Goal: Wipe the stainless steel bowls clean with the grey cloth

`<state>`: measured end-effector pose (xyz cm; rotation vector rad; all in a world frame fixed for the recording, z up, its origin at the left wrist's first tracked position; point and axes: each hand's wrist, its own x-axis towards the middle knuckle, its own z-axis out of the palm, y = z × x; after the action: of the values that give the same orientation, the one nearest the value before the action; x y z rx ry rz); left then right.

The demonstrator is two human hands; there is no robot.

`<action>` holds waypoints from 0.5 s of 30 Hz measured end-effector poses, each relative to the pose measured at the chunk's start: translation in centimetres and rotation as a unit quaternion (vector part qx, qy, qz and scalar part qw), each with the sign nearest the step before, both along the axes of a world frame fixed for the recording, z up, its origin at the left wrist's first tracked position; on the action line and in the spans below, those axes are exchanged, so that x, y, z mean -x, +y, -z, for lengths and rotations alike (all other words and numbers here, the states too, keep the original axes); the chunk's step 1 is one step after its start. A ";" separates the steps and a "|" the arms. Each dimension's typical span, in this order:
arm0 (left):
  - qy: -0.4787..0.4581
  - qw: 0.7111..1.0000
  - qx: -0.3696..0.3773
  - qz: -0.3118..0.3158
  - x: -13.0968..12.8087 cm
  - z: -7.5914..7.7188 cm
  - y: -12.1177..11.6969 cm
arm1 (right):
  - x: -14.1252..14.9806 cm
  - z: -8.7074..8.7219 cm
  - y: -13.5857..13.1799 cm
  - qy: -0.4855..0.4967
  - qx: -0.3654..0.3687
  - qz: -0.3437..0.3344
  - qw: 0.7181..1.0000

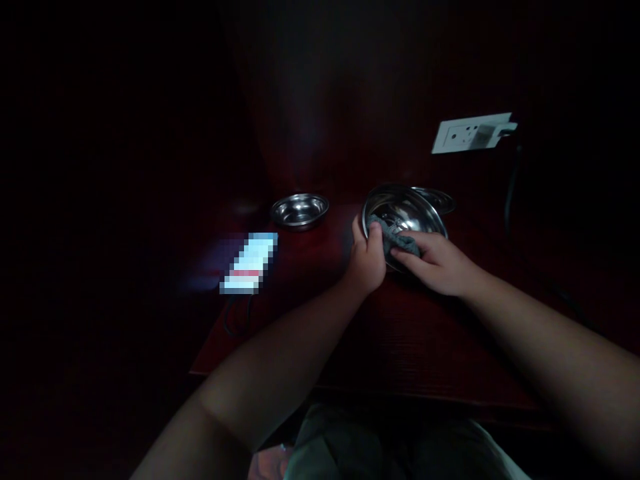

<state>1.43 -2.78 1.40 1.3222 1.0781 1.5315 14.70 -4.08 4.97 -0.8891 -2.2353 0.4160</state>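
Note:
A shiny metal bowl (417, 210) is tilted toward me above the dark red table (400, 347). My left hand (369, 260) grips its near left rim, thumb over the edge. A grey cloth (407, 245) lies bunched against the near rim and inside of the bowl. My right hand (437, 262) is closed on this cloth at the bowl's right front. Behind the bowl, another round metal dish (443, 200) shows in part. To the left, a shallow metal bowl (300, 212) sits upright, apart from both hands.
A lit, pixelated phone-like screen (250, 263) lies at the left, with a dark cable (237, 317) near it. On the back wall is a white socket plate (460, 135) with a plug (503, 130) and hanging cord (511, 193). The table's front edge runs before my lap.

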 end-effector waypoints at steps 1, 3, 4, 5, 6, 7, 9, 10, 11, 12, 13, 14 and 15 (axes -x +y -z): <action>0.004 1.000 0.001 -0.006 0.0 0.0 0.0 | 0.0 -0.1 -0.1 -0.010 0.002 -0.007 1.000; 0.014 1.000 -0.005 -0.015 0.1 -0.1 0.0 | 0.0 -0.3 -0.2 -0.035 -0.001 -0.009 0.999; 0.019 1.000 -0.011 -0.021 0.1 -0.1 -0.1 | -0.1 -0.4 -0.3 -0.050 -0.005 -0.005 0.999; 0.024 0.999 -0.016 -0.026 0.1 -0.2 -0.2 | -0.1 -0.4 -0.3 -0.064 -0.012 -0.002 0.998; 0.028 0.999 -0.019 -0.028 0.1 -0.3 -0.2 | -0.2 -0.5 -0.2 -0.077 -0.020 0.001 0.997; 0.031 0.999 -0.019 -0.029 0.1 -0.4 -0.3 | -0.2 -0.5 -0.2 -0.088 -0.028 0.000 0.996; 0.026 0.999 -0.012 -0.022 0.1 -0.5 -0.4 | -0.3 -0.4 0.0 -0.108 -0.042 -0.005 0.993; 0.021 1.000 -0.007 -0.021 0.1 -0.6 -0.4 | -0.4 -0.4 0.0 -0.117 -0.046 -0.004 0.992; 0.019 1.000 -0.004 -0.020 0.1 -0.6 -0.4 | -0.5 -0.3 0.1 -0.125 -0.048 -0.002 0.991; 0.019 1.000 0.000 -0.019 0.1 -0.7 -0.4 | -0.6 -0.2 0.2 -0.130 -0.046 -0.001 0.990; 0.020 1.000 0.004 -0.019 0.1 -0.7 -0.4 | -0.7 -0.1 0.3 -0.137 -0.039 -0.001 0.990; 0.021 1.000 0.006 -0.017 0.1 -0.8 -0.4 | -0.8 0.0 0.4 -0.144 -0.032 -0.003 0.989; 0.022 1.000 0.006 -0.015 0.2 -0.9 -0.5 | -1.0 0.1 0.6 -0.154 -0.031 0.000 0.988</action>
<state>1.23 -3.24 2.29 1.3422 1.1376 1.5233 15.73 -3.51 4.88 -0.9751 -2.5131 0.2190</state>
